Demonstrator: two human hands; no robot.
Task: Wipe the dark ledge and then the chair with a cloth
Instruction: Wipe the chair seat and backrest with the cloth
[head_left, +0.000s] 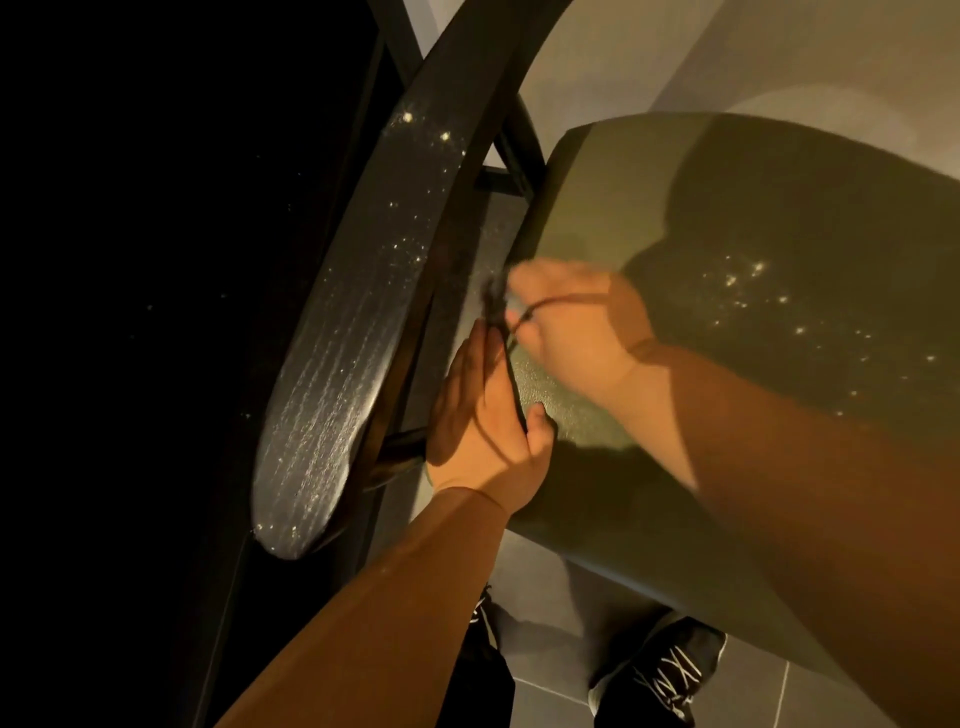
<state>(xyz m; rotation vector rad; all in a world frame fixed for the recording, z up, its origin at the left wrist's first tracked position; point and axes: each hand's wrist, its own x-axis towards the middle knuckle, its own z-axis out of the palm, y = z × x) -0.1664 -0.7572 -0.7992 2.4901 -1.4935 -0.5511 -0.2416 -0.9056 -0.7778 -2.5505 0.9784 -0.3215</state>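
Main risk: the cloth is looking bunched into a thin dark strip, so it's giving little contact area and is probably pushing grit into the gap behind the chair seat rather than lifting it. It could also be snagging on the back struts there. Dust is sitting on the top rail just beside the gap, so bumping it is going to re-soil the seat. The right hand is blurring, its fingers curling round the strip's upper end. The left hand is lying along the seat's rear edge, fingers straight, thumb apparently pinching the lower end. The strip's long axis is running near-vertical in frame, top leaning left. The rail is running lower-left to upper-right.
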